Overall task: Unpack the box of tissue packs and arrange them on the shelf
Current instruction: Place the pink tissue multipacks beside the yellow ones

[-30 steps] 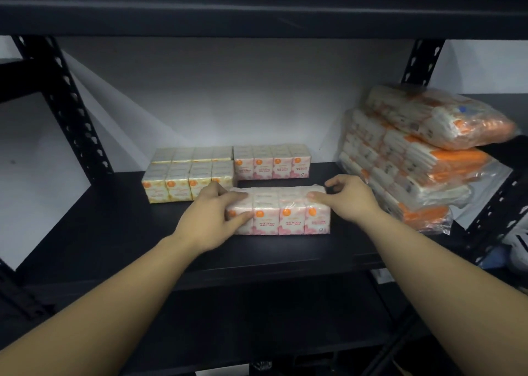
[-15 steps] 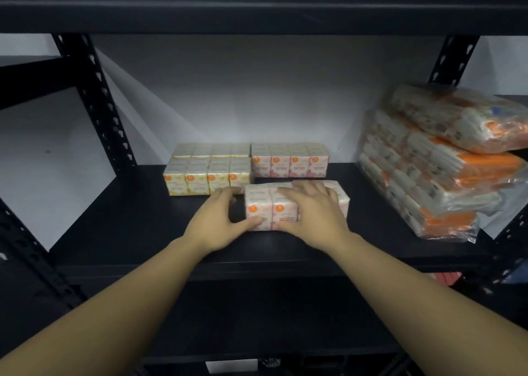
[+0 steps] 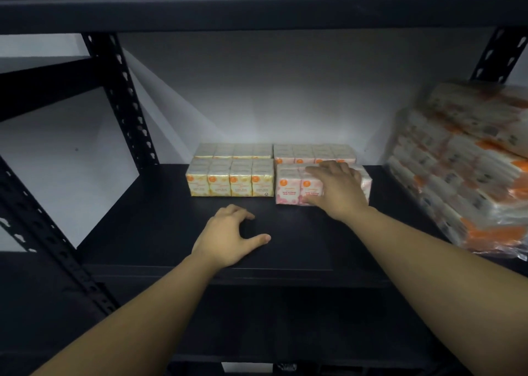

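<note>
Your right hand is lying on top of the pink pack, fingers spread flat and pressing down on it — your thumb is reaching down its front face. The pink pack is sitting on the shelf, just in front of another pink pack at the back. Its left side is sitting right beside the yellow pack, so close they seem to be touching. Behind that one, a second yellow pack is sitting by the wall.

Your left hand is holding nothing. It is hanging over the bare shelf nearer to you, fingers loosely curled and the thumb sticking out to the right — well apart from the packs.

Far to the right, a big stack of wrapped tissue bundles with orange marks is leaning on the shelf. It is looking blurry. A black post with holes is standing up on the left.
</note>
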